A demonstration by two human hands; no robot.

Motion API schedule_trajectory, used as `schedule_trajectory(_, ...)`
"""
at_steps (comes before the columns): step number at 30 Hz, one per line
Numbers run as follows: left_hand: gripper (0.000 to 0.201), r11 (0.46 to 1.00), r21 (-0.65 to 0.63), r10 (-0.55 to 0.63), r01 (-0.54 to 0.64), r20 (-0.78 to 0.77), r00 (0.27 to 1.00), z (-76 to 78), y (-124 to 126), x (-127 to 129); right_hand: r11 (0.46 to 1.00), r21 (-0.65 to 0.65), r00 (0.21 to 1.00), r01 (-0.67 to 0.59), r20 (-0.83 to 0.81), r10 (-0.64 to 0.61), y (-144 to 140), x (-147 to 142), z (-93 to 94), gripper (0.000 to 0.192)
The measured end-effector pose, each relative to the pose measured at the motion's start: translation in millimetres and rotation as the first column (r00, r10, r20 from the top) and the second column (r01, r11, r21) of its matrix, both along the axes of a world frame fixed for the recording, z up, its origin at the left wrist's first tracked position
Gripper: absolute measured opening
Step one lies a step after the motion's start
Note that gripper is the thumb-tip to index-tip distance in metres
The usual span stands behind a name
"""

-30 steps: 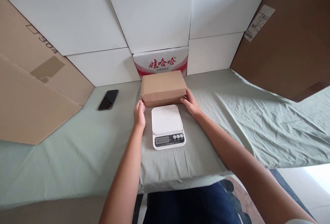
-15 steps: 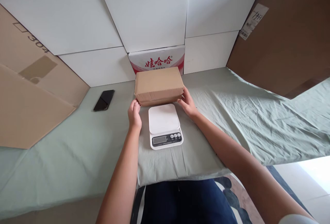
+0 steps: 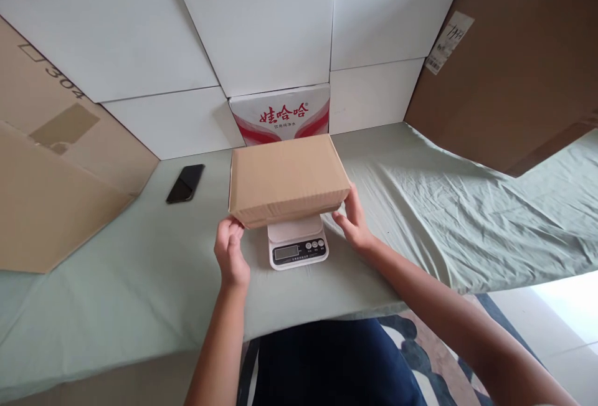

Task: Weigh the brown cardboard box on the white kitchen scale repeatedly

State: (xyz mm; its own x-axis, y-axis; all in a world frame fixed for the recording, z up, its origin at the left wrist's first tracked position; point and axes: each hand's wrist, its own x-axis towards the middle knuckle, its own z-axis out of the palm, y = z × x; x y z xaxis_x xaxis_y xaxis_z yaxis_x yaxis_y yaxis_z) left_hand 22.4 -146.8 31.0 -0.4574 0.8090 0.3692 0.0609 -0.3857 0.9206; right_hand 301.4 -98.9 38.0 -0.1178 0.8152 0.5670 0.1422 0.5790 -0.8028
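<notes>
A black phone [image 3: 185, 183] is seen left of centre on wrinkled green cloth [image 3: 443, 219], with open cloth around it. At centre, a plain cardboard box [image 3: 287, 177] is gripped by the left hand [image 3: 230, 253] and right hand [image 3: 354, 222] above a white scale [image 3: 298, 244].

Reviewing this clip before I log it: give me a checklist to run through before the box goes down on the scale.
1. Left hand on the brown box, near-left corner: ok.
2. Right hand at its near-right edge: ok.
3. Box over the white scale: ok.
4. Box resting on the platform or above it: cannot tell.
5. Scale display readable: not ok, too small.
6. Black phone lies apart, to the left: ok.
</notes>
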Motion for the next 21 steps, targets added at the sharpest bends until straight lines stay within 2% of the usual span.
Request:
schedule_trajectory(3, 0.06, 0.997, -0.048, -0.052, 0.052, 0.002, 0.999, -8.2, -25.6, 1.5, 0.999, -0.05, 1.0, -0.016, -0.004, 0.016, -19.3, 9.2, -5.4, 0.071)
schedule_trajectory(6, 0.062, 0.994, -0.079, -0.079, 0.081, 0.028, 0.996, -11.2, -37.2, 2.6, 0.997, -0.07, 1.0, -0.021, 0.005, 0.021, -28.8, 12.3, -5.8, 0.069)
schedule_trajectory(17, 0.07, 0.986, -0.127, -0.095, 0.104, 0.076, 0.993, -11.2, -35.3, 2.3, 0.998, -0.06, 1.0, -0.012, 0.025, 0.014, -28.6, 10.3, -2.0, 0.064)
schedule_trajectory(21, 0.067, 0.987, -0.111, -0.11, 0.119, 0.081, 0.991, -9.1, -34.1, 4.0, 0.998, -0.065, 0.999, -0.015, 0.031, 0.017, -28.3, 9.6, 0.8, 0.066)
